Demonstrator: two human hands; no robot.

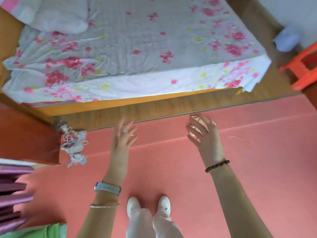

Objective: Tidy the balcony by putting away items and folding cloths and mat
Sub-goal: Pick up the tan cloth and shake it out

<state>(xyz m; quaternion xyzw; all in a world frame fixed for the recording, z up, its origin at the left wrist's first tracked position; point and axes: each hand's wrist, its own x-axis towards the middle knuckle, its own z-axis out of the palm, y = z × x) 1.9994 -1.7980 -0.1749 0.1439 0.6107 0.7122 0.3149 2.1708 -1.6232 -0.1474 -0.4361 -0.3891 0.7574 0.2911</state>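
Little looks done so far: the pink mat (240, 160) lies spread flat on the floor, unfolded. The flowered sheet (137, 48) on the bed (120, 102) is rumpled, with a white cloth (60, 16) heaped at its far corner. The left hand (121, 145) and right hand (204, 136) are both empty, fingers spread, reaching toward the mat's far edge beside the bed. Blur hides whether they touch it.

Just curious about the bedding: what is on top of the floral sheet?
A bunched white cloth sits on the far left corner of the floral sheet. What the cloth hides, and whatever lies under the sheet, cannot be seen.
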